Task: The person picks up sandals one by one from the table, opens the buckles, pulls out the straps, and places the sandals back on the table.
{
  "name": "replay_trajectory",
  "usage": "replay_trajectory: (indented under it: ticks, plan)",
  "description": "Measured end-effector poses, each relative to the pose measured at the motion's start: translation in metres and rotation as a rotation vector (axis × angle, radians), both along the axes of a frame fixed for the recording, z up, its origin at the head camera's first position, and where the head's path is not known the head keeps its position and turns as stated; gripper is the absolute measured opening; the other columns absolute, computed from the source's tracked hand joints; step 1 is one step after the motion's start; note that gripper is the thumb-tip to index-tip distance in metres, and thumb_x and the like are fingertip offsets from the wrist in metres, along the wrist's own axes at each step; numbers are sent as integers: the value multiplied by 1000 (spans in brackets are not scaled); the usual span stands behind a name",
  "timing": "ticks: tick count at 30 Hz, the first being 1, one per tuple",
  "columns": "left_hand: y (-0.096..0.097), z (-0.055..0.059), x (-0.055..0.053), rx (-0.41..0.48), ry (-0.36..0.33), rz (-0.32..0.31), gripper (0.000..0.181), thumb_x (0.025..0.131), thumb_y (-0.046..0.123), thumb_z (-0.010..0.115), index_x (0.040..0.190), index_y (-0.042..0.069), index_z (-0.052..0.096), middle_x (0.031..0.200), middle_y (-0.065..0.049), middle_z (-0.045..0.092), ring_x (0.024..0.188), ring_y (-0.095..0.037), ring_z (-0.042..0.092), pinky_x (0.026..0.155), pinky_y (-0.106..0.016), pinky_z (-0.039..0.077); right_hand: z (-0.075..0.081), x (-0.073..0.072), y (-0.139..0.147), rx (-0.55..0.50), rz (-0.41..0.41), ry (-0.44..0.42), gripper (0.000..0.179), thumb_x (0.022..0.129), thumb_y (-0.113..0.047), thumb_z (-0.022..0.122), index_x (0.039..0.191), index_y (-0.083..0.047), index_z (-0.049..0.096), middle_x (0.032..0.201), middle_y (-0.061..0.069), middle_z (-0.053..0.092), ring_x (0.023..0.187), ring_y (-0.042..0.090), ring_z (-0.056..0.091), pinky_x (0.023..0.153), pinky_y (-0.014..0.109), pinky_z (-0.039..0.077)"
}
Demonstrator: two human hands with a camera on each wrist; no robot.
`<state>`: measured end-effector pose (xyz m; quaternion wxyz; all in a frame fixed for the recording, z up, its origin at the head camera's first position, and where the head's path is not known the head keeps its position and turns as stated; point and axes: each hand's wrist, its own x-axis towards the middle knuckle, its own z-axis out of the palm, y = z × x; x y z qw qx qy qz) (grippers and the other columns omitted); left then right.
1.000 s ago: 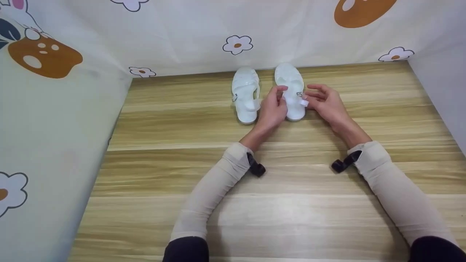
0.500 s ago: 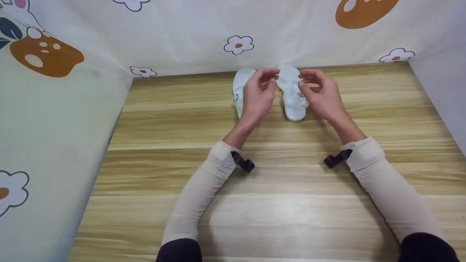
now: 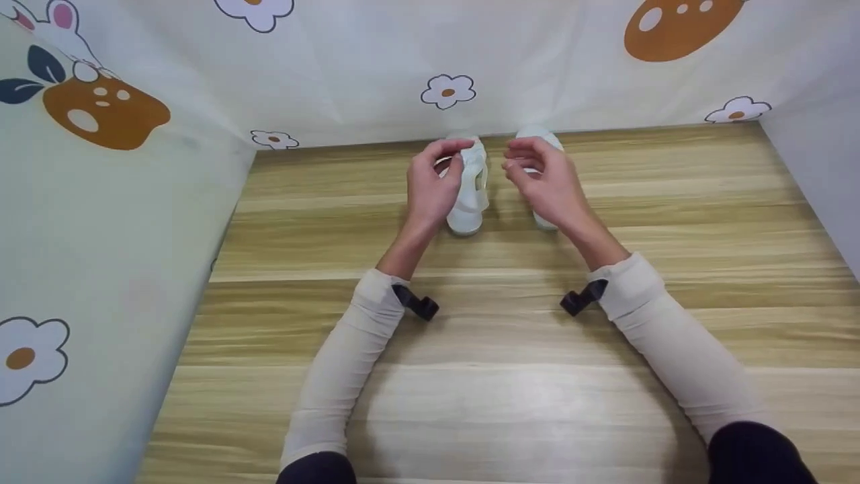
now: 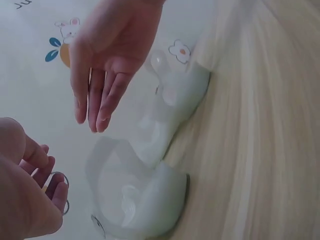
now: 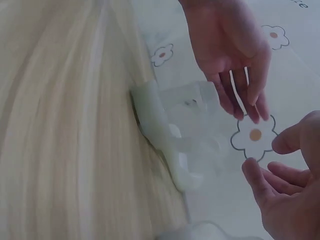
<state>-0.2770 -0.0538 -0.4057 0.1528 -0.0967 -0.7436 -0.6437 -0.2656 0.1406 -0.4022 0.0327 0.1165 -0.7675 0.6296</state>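
Observation:
A pair of pale white sandals stands side by side on the wooden surface, toes at the back wall. Above the left sandal (image 3: 465,220) hangs my left hand (image 3: 433,191), fingers loosely bent and holding nothing; it covers the sandal's left side in the head view. My right hand (image 3: 552,188) hovers over the right sandal (image 3: 544,220), also with nothing in its bent fingers, and hides most of that sandal's middle. The left wrist view shows the right sandal (image 4: 145,205) near and the left sandal (image 4: 192,90) behind it, both apart from the fingers.
A cream cloth (image 3: 363,74) printed with flowers and oranges rises right behind the toes. Similar cloth (image 3: 101,269) walls the left side, and a plain pale wall (image 3: 816,154) stands at the right. The wood-grain surface (image 3: 497,376) stretches toward the person.
Both hands have come up off the right sandal, where their fingers were at its strap, and shifted left. The left hand now overlaps the left sandal. The head view has tilted slightly.

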Motion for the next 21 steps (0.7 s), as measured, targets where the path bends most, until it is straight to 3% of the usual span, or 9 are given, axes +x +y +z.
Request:
replay_trajectory:
  ticks: [6,12,21]
  plan:
    - [-14,-11,-1,-78,-86,45,24,95,0,59,111,10,74,116,-4,68,117,-22,62,105,-30,49,-13,-1,-14,83,82,-16,50,96,-18,65,141,-2,49,141,17,56,129,25,57,107,38,50]
    - [-27,-20,-1,-75,-202,52,33,97,5,60,129,10,61,129,-4,61,121,-24,58,102,-28,49,-27,-2,-27,113,113,-47,60,95,-19,65,148,-3,41,154,17,44,141,28,45,112,38,45]
    - [-32,-38,0,-69,-297,29,40,96,9,62,135,5,54,138,-13,56,114,-20,61,97,-30,52,-38,-7,-33,127,105,-120,67,96,-23,65,150,3,36,154,21,43,144,30,43,117,41,40]
